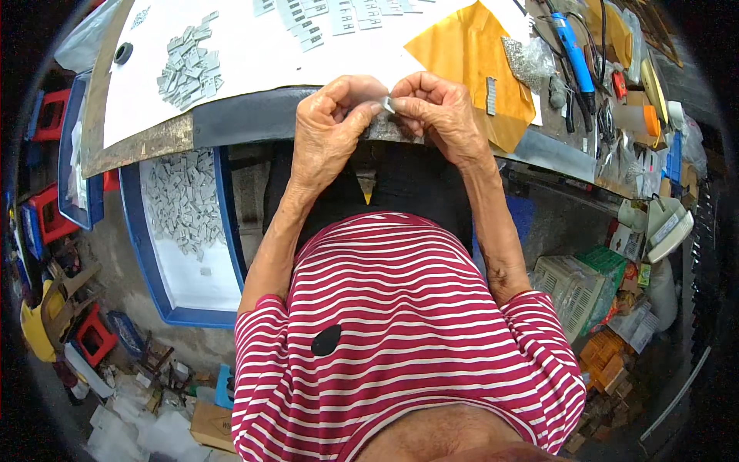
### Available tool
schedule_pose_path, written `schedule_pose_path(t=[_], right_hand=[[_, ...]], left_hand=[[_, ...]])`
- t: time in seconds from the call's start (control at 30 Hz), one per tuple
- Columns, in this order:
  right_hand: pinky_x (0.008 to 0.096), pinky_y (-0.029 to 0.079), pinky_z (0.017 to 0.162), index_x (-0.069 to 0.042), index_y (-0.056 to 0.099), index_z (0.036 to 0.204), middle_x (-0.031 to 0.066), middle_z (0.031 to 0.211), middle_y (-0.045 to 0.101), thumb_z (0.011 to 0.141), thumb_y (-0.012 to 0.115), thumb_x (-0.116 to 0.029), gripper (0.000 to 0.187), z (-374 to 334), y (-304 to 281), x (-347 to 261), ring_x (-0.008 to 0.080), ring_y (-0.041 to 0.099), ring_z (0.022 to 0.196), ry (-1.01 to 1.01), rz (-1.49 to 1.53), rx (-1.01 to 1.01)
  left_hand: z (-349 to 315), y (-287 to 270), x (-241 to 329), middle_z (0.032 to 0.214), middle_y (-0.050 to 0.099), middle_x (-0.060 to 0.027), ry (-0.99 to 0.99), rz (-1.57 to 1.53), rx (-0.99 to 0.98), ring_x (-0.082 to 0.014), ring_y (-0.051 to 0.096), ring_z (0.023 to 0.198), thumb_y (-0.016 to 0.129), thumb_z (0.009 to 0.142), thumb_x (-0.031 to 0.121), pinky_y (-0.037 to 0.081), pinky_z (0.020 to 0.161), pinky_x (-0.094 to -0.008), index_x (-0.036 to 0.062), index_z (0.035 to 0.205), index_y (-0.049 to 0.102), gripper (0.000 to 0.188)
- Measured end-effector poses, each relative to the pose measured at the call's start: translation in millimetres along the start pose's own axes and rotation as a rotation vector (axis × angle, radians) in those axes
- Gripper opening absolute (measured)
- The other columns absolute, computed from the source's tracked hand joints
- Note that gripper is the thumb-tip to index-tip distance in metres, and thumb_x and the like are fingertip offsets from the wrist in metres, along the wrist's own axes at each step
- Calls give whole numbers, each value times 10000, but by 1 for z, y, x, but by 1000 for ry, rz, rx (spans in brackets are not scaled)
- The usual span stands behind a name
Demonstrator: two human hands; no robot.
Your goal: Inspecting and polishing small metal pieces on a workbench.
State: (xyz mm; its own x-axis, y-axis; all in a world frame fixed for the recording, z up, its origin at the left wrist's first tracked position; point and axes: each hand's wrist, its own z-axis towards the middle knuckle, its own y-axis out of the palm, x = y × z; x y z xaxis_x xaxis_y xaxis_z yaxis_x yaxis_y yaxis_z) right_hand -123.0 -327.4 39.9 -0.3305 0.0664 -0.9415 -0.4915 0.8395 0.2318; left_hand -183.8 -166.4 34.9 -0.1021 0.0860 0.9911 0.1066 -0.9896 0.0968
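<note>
My left hand and my right hand meet at the near edge of the table, thumbs and fingers pinched. Between their fingertips is a small light-grey flat piece, mostly covered by the fingers. Left of my hands, a loose pile of similar small grey pieces lies on a white sheet. Farther back, more grey pieces are laid out in neat rows. A yellow padded envelope rests just beyond my right hand, with a narrow grey strip on it.
Below the table's left side stands a blue tray holding many grey pieces. A black ring sits at the sheet's far left. On the right are a blue electric screwdriver, cables, bubble wrap and an orange-capped container.
</note>
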Motion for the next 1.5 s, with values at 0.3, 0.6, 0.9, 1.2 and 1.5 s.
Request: schedule_pose_path(t=[0.3, 0.6, 0.9, 1.2, 1.5], right_hand=[[175, 386, 479, 14, 588, 860, 7, 672, 557, 779, 617, -75, 124, 2, 0, 3, 54, 475, 528, 1, 48, -16], [163, 353, 457, 3, 595, 813, -7, 637, 540, 760, 601, -42, 70, 15, 1, -3, 45, 450, 512, -51, 37, -17], [163, 355, 490, 18, 604, 885, 5, 650, 536, 822, 568, -61, 107, 39, 10, -6, 45, 444, 532, -89, -71, -28], [193, 441, 521, 76, 584, 945, 61, 717, 583, 857, 511, -78, 191, 37, 22, -5, 76, 527, 582, -194, -120, 154], [182, 435, 519, 68, 587, 949, 53, 737, 584, 846, 520, -60, 177, 9, 13, -14, 63, 530, 590, -191, -168, 202]], left_hand=[[2, -1, -6, 769, 594, 10, -5, 8, -11, -38, 531, 698, 572, 783, -21, 437, 608, -181, 6, 916, 614, 142], [16, -13, 0, 843, 606, -100, 358, 506, -44, -210, 587, 690, 609, 756, 18, 472, 620, -300, 33, 932, 605, 177], [29, -27, 3, 793, 577, -115, 368, 753, -27, -258, 562, 687, 611, 739, 27, 432, 667, -356, 10, 882, 572, 150], [41, -45, -7, 737, 590, -119, 291, 813, 169, -233, 571, 575, 640, 715, 75, 433, 522, -330, -8, 823, 608, 140], [46, -52, -22, 744, 592, -82, 208, 953, 262, -241, 567, 691, 651, 708, 122, 360, 646, -375, 45, 835, 627, 150]])
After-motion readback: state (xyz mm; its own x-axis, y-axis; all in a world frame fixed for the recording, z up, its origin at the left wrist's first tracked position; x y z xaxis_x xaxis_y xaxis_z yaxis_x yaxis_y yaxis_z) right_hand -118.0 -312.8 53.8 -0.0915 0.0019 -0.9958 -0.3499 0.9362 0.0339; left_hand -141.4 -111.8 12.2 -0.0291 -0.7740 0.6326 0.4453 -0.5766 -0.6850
